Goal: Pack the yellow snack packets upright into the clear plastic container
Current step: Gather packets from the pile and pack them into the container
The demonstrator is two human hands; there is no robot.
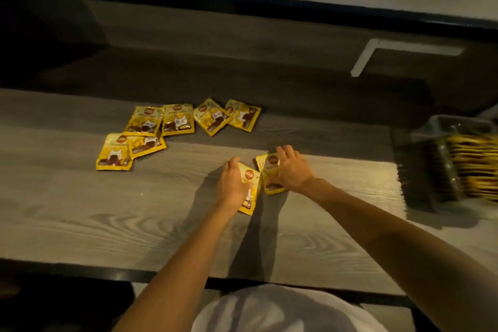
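Several yellow snack packets [177,119] lie flat in a loose group on the grey wooden table [80,210], left of centre. My left hand [234,183] holds one yellow packet [252,188] against the table near the middle. Just to its right, my right hand [292,170] grips another yellow packet [272,175], with a further packet partly hidden behind it. The clear plastic container [442,159] stands at the right edge of the view, blurred, with many yellow packets [477,167] standing upright inside it.
A dark lower shelf or bench runs beyond the table, with a white L-shaped strip [377,54] at the back right. The table's dark front edge [107,269] is close to my body. Bare wood lies between the loose packets and the container.
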